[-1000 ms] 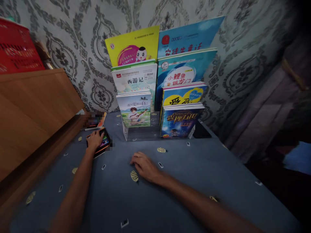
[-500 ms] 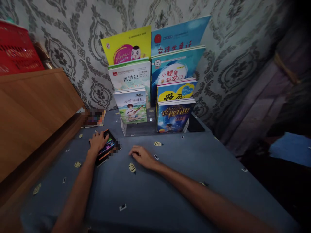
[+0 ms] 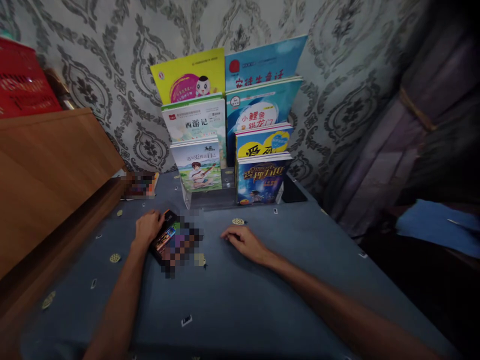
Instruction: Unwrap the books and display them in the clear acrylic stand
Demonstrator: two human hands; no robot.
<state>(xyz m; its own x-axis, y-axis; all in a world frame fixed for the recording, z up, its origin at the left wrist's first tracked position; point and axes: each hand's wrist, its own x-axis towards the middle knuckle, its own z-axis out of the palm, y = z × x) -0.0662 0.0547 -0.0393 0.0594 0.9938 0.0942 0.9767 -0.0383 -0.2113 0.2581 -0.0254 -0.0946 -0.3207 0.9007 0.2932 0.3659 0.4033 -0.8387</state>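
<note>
My left hand [image 3: 147, 227] rests on the left edge of a dark book with a colourful cover [image 3: 167, 241], which lies flat on the blue cloth; part of the cover is blurred out. The fingers curl over the book's edge. To the right, my right hand [image 3: 244, 241] lies palm down on the cloth with its fingers loosely spread, holding nothing. Behind both hands stands a clear tiered book rack [image 3: 204, 199] filled with several children's books, the front ones a pale book with a cartoon child [image 3: 198, 165] and a dark blue book [image 3: 260, 179].
A blue patterned cloth [image 3: 243, 295] covers the surface. A wooden cabinet [image 3: 45, 170] runs along the left, with a red crate [image 3: 22, 82] on top. A small stack of books [image 3: 140, 184] lies beside the cabinet. Patterned wallpaper is behind, and a curtain [image 3: 397, 130] hangs at the right.
My left hand has slid the dark book rightwards and nearer to me across the cloth. My right hand has shifted to the right. The view has moved a little.
</note>
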